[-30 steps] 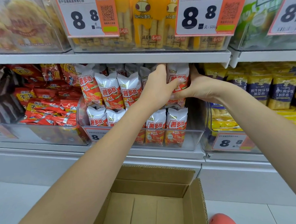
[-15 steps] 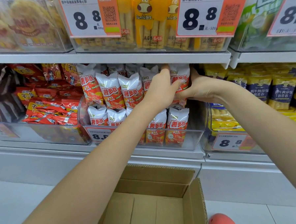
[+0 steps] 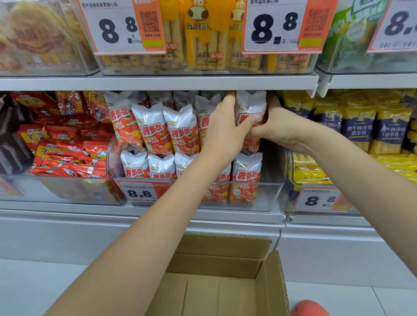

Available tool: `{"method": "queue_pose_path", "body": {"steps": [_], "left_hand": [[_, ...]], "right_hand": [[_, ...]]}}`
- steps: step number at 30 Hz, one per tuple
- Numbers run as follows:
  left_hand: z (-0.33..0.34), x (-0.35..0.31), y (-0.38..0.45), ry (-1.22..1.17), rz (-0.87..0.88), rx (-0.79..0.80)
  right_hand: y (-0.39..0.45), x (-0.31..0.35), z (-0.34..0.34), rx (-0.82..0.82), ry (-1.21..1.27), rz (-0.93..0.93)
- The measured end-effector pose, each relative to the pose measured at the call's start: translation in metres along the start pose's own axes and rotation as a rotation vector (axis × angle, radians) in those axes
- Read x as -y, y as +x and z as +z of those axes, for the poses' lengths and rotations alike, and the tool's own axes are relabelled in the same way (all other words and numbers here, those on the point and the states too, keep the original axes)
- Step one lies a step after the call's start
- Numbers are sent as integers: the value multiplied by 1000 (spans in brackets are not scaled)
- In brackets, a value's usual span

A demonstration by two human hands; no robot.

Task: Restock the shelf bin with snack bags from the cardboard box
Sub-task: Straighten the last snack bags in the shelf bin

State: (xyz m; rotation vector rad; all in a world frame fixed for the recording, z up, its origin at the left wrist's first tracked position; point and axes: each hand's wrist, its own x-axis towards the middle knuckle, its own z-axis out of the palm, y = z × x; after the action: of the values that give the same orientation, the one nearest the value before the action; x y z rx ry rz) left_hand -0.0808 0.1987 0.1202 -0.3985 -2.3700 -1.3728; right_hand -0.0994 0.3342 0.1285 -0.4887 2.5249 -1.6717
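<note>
Left hand [image 3: 221, 127] and right hand [image 3: 279, 127] grip same snack bag [image 3: 249, 107] from both sides, upper row, right end of shelf bin [image 3: 265, 198]. Cardboard box [image 3: 277, 287] open on floor below.

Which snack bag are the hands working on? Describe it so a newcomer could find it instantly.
Find the clear shelf bin in the middle of the lower shelf, packed with white-and-red snack bags in two rows. Follow the upper row to its right end, just under the shelf edge. The held bag is the only one gripped from both sides, left hand and right hand.
</note>
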Motion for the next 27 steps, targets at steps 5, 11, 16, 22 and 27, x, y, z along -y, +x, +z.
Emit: {"method": "queue_pose_path", "body": {"steps": [5,11,16,22,27], "left_hand": [[2,3,1,11,40,-95],[8,9,-5,66,140,-169],[5,12,-15,177,165,-121],[3,18,-31,86,88,-25],[4,31,-65,29,17,13]], "right_hand": [[-3,0,3,-168,19,26],[-3,5,12,-306,-135,30],[-6,3,17,-438,-248,-99],[-4,6,13,-326,-228,-68],[-1,2,15,-294,-238,48]]}}
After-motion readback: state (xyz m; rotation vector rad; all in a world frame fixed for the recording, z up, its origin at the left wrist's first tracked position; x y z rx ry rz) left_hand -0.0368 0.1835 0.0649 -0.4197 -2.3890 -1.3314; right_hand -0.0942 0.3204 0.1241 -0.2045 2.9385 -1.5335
